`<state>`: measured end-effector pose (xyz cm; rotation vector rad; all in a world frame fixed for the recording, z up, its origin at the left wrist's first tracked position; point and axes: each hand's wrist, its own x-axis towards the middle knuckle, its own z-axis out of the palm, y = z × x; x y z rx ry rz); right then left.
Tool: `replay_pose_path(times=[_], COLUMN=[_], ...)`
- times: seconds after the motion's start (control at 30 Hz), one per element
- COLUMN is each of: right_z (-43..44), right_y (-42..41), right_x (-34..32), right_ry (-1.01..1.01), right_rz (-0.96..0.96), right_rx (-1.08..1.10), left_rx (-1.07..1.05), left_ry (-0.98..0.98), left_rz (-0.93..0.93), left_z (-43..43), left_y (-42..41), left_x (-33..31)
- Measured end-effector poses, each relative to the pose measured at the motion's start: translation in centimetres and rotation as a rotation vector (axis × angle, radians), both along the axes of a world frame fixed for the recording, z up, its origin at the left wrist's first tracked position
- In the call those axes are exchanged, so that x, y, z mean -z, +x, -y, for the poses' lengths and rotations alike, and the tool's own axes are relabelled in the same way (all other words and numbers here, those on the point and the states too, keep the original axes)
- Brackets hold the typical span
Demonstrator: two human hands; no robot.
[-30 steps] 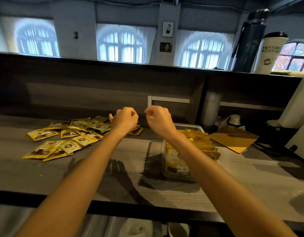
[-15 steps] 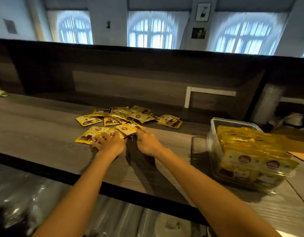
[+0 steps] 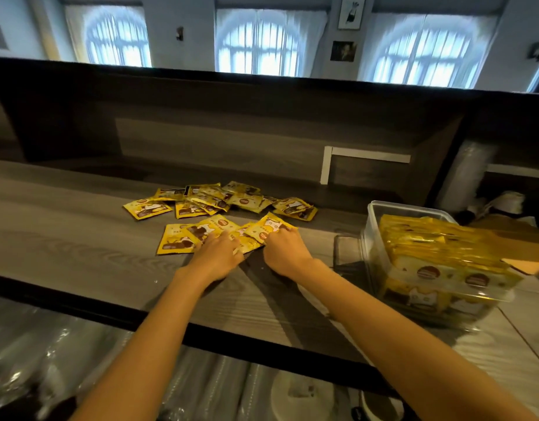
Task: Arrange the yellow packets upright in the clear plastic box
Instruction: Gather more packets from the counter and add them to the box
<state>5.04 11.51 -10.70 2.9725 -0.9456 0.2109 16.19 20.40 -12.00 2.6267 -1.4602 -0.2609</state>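
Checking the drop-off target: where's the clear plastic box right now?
Head view, right side: the clear rectangular plastic box sits on the grey wood-grain counter, right of the right hand, holding yellow packets.

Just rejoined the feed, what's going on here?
A person is sorting at the counter. The left hand and right hand rest on the near row of yellow packets; whether either has gripped one is unclear. A loose pile lies behind. The clear plastic box on the right already holds many standing upright.
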Motion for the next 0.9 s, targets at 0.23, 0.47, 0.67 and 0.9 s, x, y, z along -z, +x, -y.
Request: replay_pose_path(times=[0.23,0.47,0.67,0.9], right_z=[0.0,2.4,3.7,3.4], right_y=[-5.2,-6.7,-6.5,-7.0], right_x=[-1.6,-1.5,-0.3,-0.8], right_ry=[0.013,0.266,0.307,0.261], right_rz=[-0.009,0.205,0.019,0.099], right_rx=[0.136,0.233,0.221,0.236], left_rx=[0.158,-0.01,-0.193,-0.278], left_ry=[-0.032,-0.243,-0.086,-0.327], left_rz=[0.024,-0.01,0.014,-0.244], left_z=[1.8,2.9,2.8,3.2], left_y=[-4.6,-7.0,-8.1,-8.3], left_x=[-0.6,-1.2,-1.2,-1.4])
